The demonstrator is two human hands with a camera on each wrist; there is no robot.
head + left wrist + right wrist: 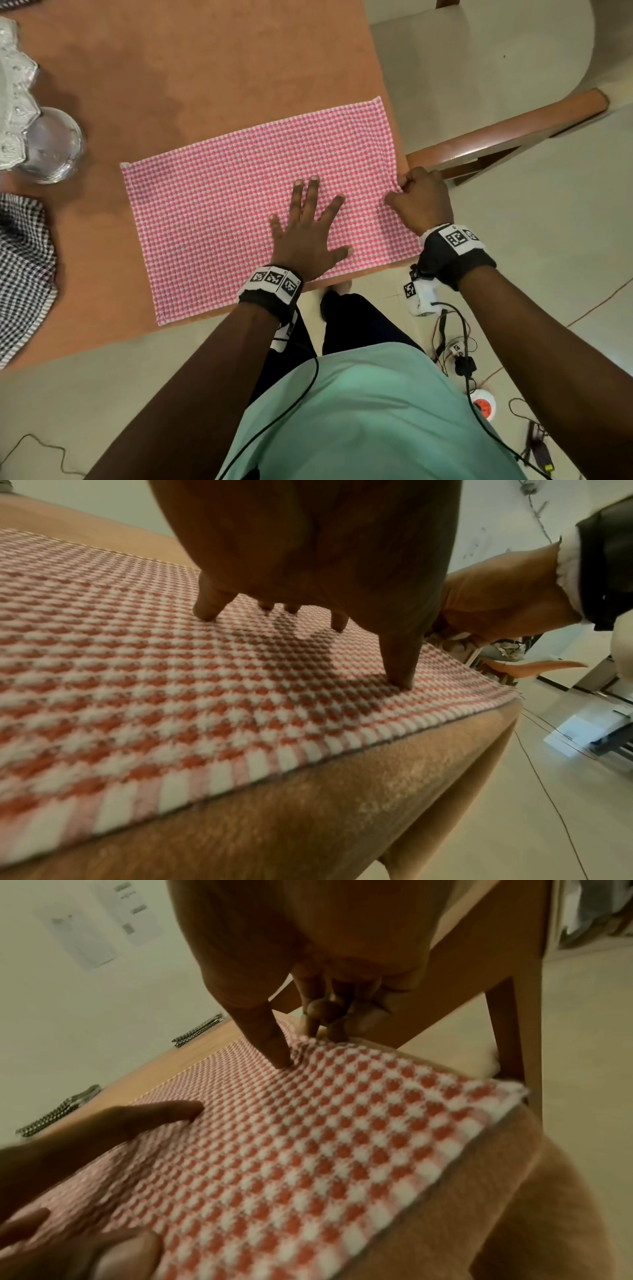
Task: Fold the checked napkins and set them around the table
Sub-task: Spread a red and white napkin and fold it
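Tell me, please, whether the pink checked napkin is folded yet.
Not visibly: the pink checked napkin lies spread flat, left hand pressing it, right hand pinching its edge.

Your left hand (308, 236) lies flat, palm down, fingers straight and spread, thumb out toward your right; from the left wrist view only the fingertips (400, 680) press down while the palm arches a little above them. Your right hand (419, 202) sits just beside it, apart from it, fingers curled under and thumb (274, 1045) pressed down against them in a pinch (the knuckles face up). Both forearms reach forward from your body, each wrist wrapped in a dark band with printed markers.
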